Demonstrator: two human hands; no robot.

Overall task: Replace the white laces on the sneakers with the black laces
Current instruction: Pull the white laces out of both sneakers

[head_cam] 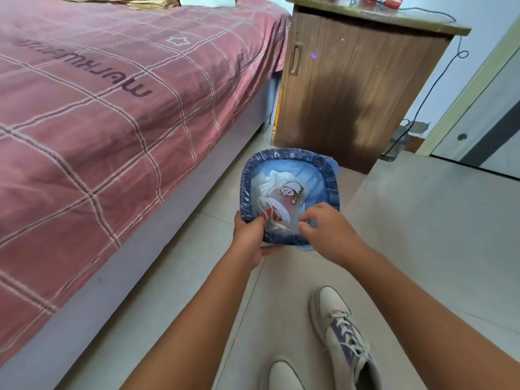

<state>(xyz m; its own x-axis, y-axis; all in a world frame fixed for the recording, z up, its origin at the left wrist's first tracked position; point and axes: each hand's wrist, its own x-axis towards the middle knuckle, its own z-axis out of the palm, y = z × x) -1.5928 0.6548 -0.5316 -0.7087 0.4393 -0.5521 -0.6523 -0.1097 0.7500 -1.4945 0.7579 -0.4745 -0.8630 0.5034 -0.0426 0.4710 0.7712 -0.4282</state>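
My left hand [251,235] is closed at the near rim of a bin lined with a blue bag [333,180], holding a white lace [270,211] that loops down into the bin. My right hand [323,230] hovers over the bin's near right rim with its fingers curled close to the lace's end; whether it grips anything is unclear. A white and purple sneaker [342,337] with white laces threaded lies on the floor at lower right. The toe of a second sneaker [284,375] shows at the bottom edge. No black laces are in view.
A bed with a pink checked cover [98,122] fills the left side. A brown wooden cabinet [351,88] stands behind the bin, with a black cable [427,94] hanging beside it. White tissue and a printed wrapper [291,190] lie in the bin. The floor is pale tile [422,235].
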